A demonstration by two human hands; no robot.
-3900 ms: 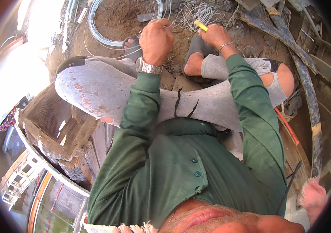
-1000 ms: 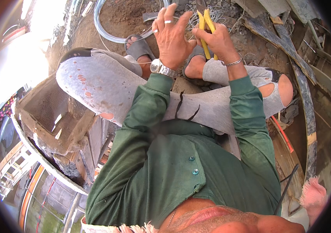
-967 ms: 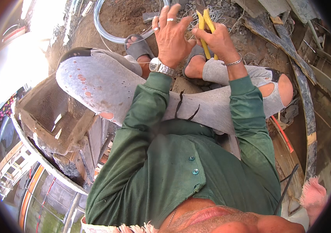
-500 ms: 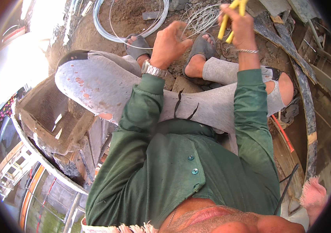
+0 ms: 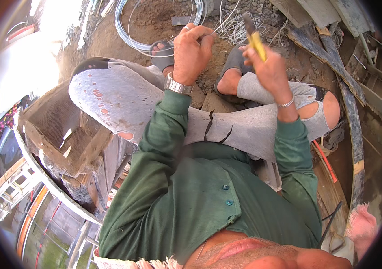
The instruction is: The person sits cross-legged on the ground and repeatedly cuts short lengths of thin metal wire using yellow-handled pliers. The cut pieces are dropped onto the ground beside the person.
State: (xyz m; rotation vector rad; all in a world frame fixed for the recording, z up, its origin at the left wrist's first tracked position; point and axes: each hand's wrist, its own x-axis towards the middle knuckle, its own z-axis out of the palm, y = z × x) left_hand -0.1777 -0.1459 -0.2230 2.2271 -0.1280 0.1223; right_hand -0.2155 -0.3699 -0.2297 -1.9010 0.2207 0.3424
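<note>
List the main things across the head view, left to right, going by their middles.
Open brown box → coil of wire → left hand → tangled wire → yellow-handled pliers → right hand → red bar → pink fringed cloth.

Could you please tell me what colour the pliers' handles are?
The pliers' handles are yellow, best seen in the head view.

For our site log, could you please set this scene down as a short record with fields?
Left hand: closed on thin wire
Right hand: gripping yellow-handled pliers, dark head pointing away from the body
Ground ahead: wire coil; to its right, wire tangle
Clothing: green top, torn grey trousers, dark sandals
Left side: box-like container
Right side: long boards, red-orange rod
Unclear: whether the pliers' jaws are open
</note>
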